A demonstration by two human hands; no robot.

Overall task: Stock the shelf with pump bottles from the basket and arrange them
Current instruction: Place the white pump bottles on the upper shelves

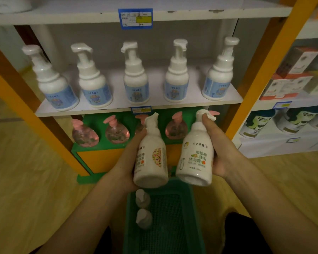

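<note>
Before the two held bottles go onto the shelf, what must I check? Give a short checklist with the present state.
1. Left hand grips its bottle: ok.
2. Right hand grips its bottle: ok.
3. Free room on the middle shelf between the blue-label bottles: ok, gaps show.
4. Room behind that row: cannot tell.
5. Both labels face front: not ok, left one is turned sideways.
6. Basket still holds bottles: ok, two visible.

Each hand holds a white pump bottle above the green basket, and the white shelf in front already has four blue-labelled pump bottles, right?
Not quite: the head view shows five blue-labelled pump bottles on the white shelf, not four. The rest stands.
</note>
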